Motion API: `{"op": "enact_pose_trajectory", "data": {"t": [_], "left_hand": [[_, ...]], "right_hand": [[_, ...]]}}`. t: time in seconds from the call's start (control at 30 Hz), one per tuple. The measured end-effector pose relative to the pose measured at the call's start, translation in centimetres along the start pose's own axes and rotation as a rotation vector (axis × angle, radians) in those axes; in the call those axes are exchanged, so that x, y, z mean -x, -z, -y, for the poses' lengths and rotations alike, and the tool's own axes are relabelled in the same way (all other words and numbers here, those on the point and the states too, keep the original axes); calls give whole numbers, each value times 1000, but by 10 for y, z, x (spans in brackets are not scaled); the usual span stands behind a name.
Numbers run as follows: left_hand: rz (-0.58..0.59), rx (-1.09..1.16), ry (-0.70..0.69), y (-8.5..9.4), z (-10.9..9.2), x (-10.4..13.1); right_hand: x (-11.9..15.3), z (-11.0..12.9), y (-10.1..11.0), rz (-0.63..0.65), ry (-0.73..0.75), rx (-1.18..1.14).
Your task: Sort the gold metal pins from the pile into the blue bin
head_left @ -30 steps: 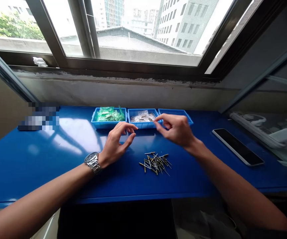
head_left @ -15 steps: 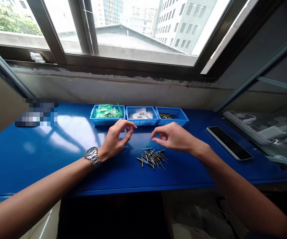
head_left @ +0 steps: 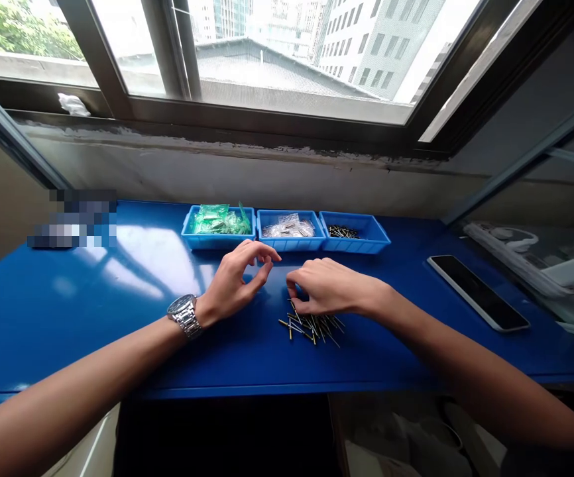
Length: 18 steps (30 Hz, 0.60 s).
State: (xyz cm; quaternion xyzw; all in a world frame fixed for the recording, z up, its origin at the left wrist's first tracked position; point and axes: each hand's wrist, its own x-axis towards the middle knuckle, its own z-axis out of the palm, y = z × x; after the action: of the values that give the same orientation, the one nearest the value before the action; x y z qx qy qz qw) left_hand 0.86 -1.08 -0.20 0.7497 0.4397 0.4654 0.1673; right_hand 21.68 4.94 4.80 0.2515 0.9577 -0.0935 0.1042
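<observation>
Basically L hand [head_left: 266, 260], fingers apart, R hand [head_left: 325, 285] at rivets [head_left: 319, 329], grip unclear; any txt on bags [head_left: 217, 223] illegible.

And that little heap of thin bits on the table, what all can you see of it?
The heap holds loose, slender pieces that look metal, with silvery shafts and some brass-coloured parts. They lie crisscrossed on the blue table, short of its front edge. The right hand's grip hides part of the heap's far side and seems to touch pieces there; whether it pinches one is unclear.
</observation>
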Motion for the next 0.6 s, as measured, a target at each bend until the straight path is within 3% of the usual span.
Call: {"op": "enact_pose_trajectory", "data": {"t": [0.17,0.3,0.47,0.6], "left_hand": [[6,17,14,0,0,-1],[22,27,17,0,-1,-1],[48,23,31,2,-5,0],[101,61,42,5,-9,-1]], "right_hand": [[-3,-7,1,-11,5,20],[2,-17,2,-127,19,-232],[2,-18,-9,-420,67,-672],[-2,-10,-24,-656,76,-894]]}}
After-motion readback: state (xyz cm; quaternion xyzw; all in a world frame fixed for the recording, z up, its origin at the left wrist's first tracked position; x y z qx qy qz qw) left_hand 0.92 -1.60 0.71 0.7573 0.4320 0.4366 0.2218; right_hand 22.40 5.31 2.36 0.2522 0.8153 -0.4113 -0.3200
